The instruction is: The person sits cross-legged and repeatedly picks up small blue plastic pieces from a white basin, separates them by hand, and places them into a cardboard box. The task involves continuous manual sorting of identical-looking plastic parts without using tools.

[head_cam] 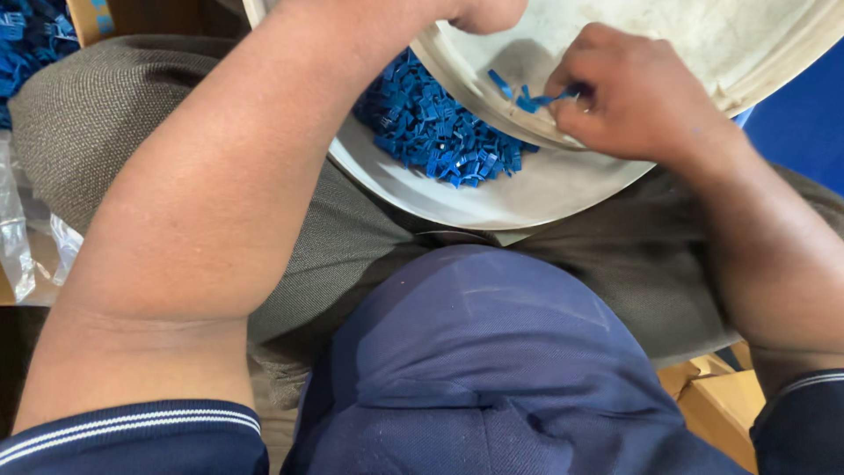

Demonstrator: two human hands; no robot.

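Two hands are up at the bowls on my lap, and I'm looking straight down on them. Far left, in the top corner, more blue clips lie in a heap, with clear plastic wrap below them at the edge. My left forearm runs up across the middle; the left hand is cut off by the top edge, so I cannot tell how it is set, only that it sits at the rim of the upper bowl. Just right of that arm, a pile of small blue clips sits in the lower bowl, which rests on my grey trousers. The upper bowl tilts over it, overlapping its far side. A few loose clips lie on the upper bowl's inner wall. Right of them, my right hand is curled, fingertips pinched on one of those clips. Bottom right, a cardboard box peeks out beside my dark blue shirt.
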